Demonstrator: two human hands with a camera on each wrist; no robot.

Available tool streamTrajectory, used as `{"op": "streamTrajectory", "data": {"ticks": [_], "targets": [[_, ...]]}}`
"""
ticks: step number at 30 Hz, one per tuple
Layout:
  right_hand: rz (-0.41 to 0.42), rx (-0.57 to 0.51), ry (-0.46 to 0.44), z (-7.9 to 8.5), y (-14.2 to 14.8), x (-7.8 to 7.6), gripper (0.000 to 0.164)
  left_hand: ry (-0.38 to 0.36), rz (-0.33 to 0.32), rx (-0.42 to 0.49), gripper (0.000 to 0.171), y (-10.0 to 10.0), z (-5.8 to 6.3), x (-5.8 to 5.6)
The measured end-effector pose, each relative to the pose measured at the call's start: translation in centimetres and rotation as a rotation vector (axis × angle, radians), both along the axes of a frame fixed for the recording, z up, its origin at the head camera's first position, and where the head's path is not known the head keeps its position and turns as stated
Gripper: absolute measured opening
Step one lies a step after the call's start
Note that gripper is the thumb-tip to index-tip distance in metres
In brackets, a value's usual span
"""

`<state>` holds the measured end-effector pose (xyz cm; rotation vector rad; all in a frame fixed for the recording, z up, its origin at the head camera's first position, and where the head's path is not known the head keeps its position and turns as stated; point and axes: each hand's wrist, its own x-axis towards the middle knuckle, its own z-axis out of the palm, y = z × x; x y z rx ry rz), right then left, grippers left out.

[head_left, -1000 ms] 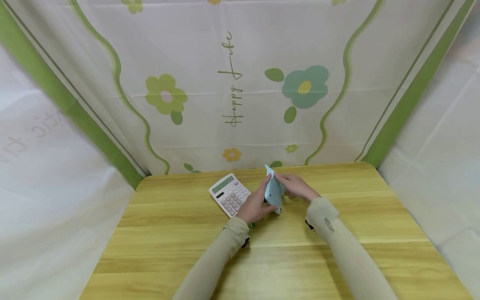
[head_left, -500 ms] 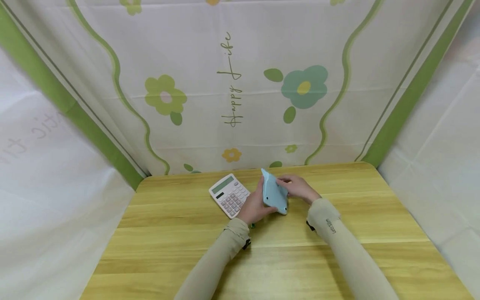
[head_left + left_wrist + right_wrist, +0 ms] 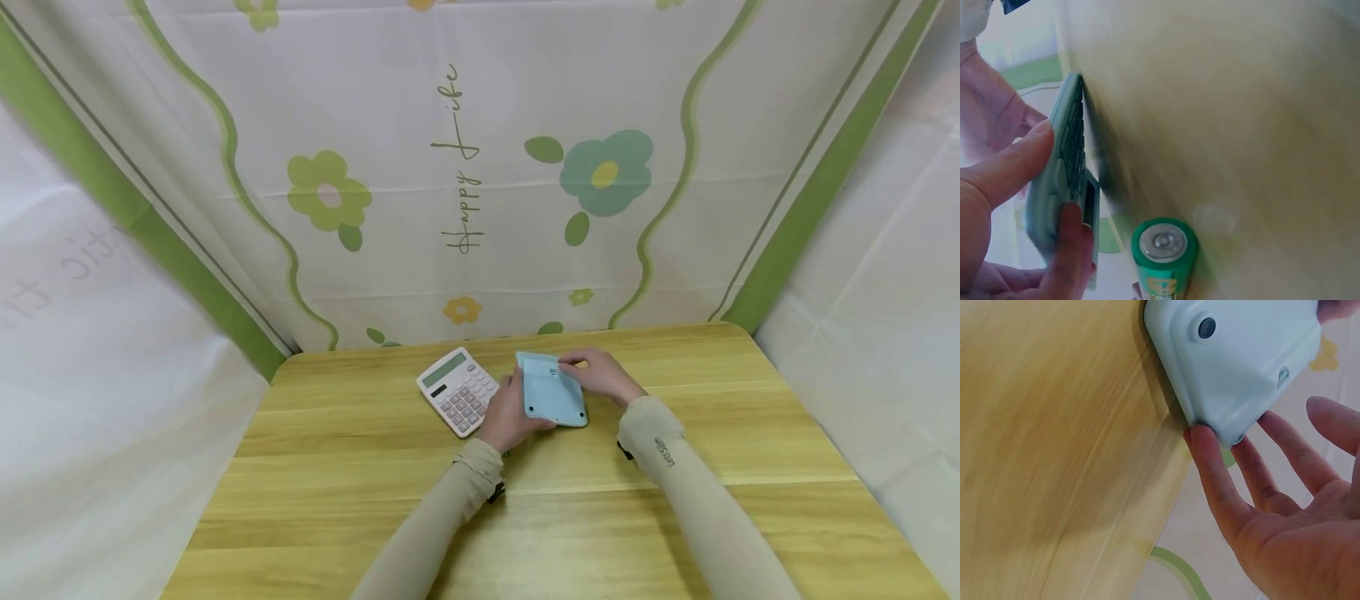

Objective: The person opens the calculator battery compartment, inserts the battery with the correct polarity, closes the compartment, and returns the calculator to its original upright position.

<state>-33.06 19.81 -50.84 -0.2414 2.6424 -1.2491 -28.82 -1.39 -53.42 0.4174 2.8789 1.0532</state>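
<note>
A light blue calculator (image 3: 553, 398) is held with its back facing up, above the wooden table. My left hand (image 3: 507, 417) grips its left side, thumb on the back and fingers on the key side, as the left wrist view shows. At the calculator's far right corner, my right hand (image 3: 602, 377) touches the edge with its fingertips; in the right wrist view its thumb stands away. A green battery (image 3: 1163, 250) appears near the table surface in the left wrist view. To the left lies a pale pink calculator (image 3: 459, 392), keys up, partly behind my left hand.
Behind the wooden table (image 3: 337, 508) hangs a white curtain (image 3: 405, 167) printed with flowers and lettering. White cloth with green bands encloses the left and right sides.
The light blue calculator has turned from nearly edge-on so that its back now faces up. Both hands have turned with it slightly and stay at its edges.
</note>
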Motion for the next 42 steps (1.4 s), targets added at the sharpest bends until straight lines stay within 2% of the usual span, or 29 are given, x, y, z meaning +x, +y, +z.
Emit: {"op": "streamTrajectory", "data": {"ticks": [6, 14, 22, 31, 42], "targets": [[0.012, 0.037, 0.028, 0.1, 0.1, -0.1, 0.038, -0.010, 0.042, -0.091, 0.115, 0.3, -0.1, -0.2], [0.015, 0.065, 0.040, 0.2, 0.4, 0.1, 0.037, 0.017, 0.016, -0.184, 0.111, 0.7, -0.4, -0.1], [0.011, 0.091, 0.050, 0.0, 0.5, 0.0, 0.036, -0.022, -0.005, -0.237, 0.108, 1.1, -0.5, -0.1], [0.002, 0.098, 0.055, 0.0, 0.3, -0.1, 0.037, -0.073, -0.007, -0.236, 0.108, 0.9, 0.0, -0.2], [0.021, 0.133, 0.090, -0.1, 0.3, -0.1, 0.035, -0.085, 0.004, -0.252, 0.107, 0.9, -0.1, -0.4]]}}
